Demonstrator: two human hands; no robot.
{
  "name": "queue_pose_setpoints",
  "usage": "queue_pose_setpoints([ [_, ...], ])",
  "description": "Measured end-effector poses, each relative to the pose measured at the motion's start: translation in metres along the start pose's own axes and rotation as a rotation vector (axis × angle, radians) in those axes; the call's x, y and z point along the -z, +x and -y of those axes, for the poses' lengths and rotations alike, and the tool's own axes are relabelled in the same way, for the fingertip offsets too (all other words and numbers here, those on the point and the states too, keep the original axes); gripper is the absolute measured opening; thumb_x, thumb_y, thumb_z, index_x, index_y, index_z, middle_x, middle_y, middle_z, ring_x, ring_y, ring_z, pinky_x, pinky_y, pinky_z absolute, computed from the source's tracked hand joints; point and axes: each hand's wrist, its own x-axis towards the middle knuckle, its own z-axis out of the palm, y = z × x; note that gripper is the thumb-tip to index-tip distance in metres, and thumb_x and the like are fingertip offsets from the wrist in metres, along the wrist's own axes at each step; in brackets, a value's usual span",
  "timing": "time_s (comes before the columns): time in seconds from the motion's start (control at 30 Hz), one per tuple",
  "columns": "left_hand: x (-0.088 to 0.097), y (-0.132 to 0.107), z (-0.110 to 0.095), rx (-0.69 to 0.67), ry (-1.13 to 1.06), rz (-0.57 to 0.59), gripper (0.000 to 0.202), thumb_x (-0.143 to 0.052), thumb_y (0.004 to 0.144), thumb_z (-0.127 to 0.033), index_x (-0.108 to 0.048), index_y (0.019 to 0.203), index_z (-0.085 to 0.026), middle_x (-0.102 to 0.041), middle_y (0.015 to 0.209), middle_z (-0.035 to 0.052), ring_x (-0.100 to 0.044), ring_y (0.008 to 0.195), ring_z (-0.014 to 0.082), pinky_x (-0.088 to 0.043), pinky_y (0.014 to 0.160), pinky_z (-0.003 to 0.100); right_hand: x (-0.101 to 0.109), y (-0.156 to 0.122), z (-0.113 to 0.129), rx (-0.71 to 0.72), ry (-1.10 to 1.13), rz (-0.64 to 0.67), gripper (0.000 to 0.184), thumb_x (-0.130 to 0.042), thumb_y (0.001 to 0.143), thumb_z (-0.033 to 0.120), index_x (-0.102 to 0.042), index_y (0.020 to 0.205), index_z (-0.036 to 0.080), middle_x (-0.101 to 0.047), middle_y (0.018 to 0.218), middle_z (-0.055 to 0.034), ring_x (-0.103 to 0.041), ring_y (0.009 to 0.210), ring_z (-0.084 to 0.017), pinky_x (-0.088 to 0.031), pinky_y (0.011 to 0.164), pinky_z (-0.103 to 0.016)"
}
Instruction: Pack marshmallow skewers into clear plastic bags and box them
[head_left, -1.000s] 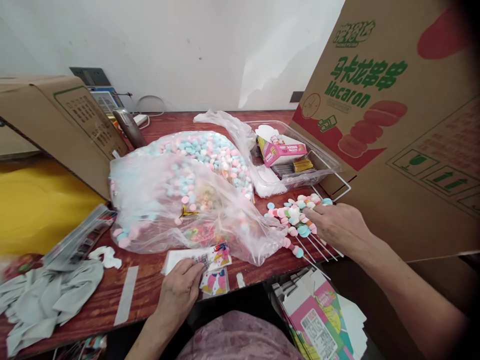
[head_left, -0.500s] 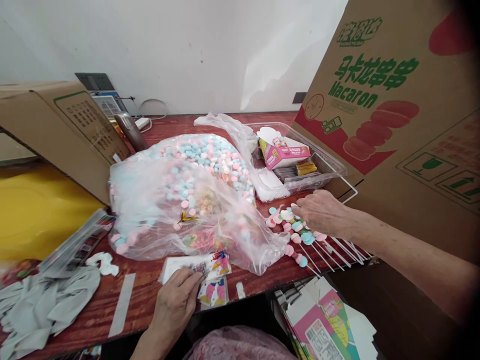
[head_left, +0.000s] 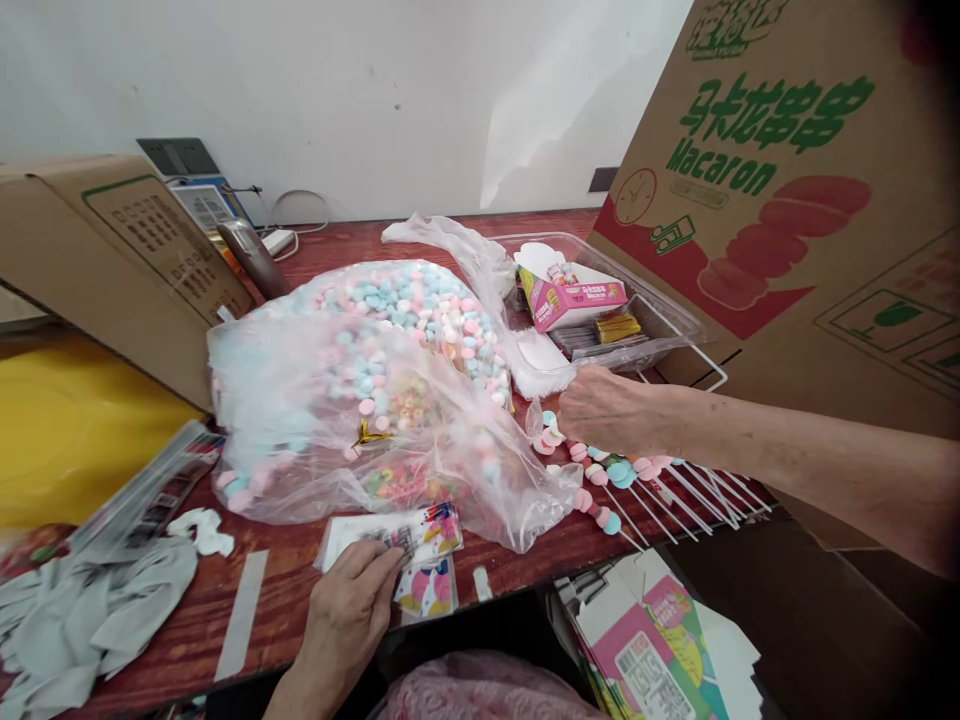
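Ahead, candy bag (head_left: 375,380); left hand (head_left: 352,598) on packets (head_left: 431,532), right hand (head_left: 609,410) over skewers (head_left: 621,473); grips unclear.

Green "Macaron" stands on the large carton (head_left: 814,275).

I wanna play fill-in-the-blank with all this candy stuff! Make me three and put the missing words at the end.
1. The big cardboard box shows the large English word ____.
2. The right hand is by the candy skewers, while the ____ hand touches the printed packets.
3. Many candies in the plastic bag are pink, white or ____.

Missing words: Macaron; left; blue.
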Motion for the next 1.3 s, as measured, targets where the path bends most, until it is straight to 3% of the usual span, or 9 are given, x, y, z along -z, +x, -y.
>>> queue_pose_setpoints([
  [0.13,0.000,-0.001,0.000,0.001,0.002,0.013,0.018,-0.049,0.094,-0.014,-0.067,0.094,-0.017,-0.066,0.082,0.0059,-0.065,0.076,0.0144,-0.055,0.069,0.023,0.000,0.012,-0.001,0.200,-0.013,0.207,0.030,-0.058,0.061,-0.009,-0.050,0.049,0.018,-0.038,0.050,0.0083,-0.022,0.055,-0.009,-0.018,0.065,-0.030],
  [0.3,-0.001,-0.004,0.000,0.006,0.010,0.032,0.020,-0.048,0.093,-0.011,-0.066,0.095,-0.017,-0.066,0.082,0.0057,-0.064,0.076,0.0148,-0.055,0.070,0.025,-0.006,0.017,-0.009,0.164,-0.080,0.310,0.029,-0.051,0.067,-0.009,-0.051,0.052,0.016,-0.041,0.050,0.0063,-0.025,0.051,-0.009,-0.017,0.063,-0.031],
  [0.53,-0.002,-0.007,0.001,0.013,0.014,0.048,0.021,-0.047,0.093,-0.011,-0.067,0.094,-0.017,-0.066,0.083,0.0062,-0.064,0.076,0.0152,-0.055,0.070,0.025,0.009,0.000,-0.004,0.047,-0.163,0.325,0.021,-0.053,0.074,-0.003,-0.064,0.070,0.014,-0.061,0.065,-0.0037,-0.041,0.054,-0.012,-0.018,0.061,-0.031],
  [1.03,-0.002,-0.009,-0.001,0.017,0.000,0.011,0.020,-0.046,0.093,-0.011,-0.065,0.095,-0.018,-0.065,0.081,0.0060,-0.062,0.075,0.0164,-0.054,0.068,0.026,0.007,0.022,0.033,0.058,-0.236,0.276,0.026,-0.048,0.068,-0.009,-0.062,0.063,0.012,-0.060,0.061,-0.0035,-0.046,0.056,-0.011,-0.023,0.062,-0.030],
  [1.3,0.001,-0.009,-0.003,0.089,-0.042,0.082,0.022,-0.046,0.093,-0.013,-0.064,0.082,-0.017,-0.059,0.073,0.0048,-0.055,0.071,0.0168,-0.047,0.064,0.028,-0.006,0.020,0.031,-0.049,-0.190,0.250,0.018,-0.054,0.077,0.003,-0.064,0.067,0.014,-0.064,0.068,-0.0058,-0.052,0.059,-0.014,-0.022,0.061,-0.031],
])
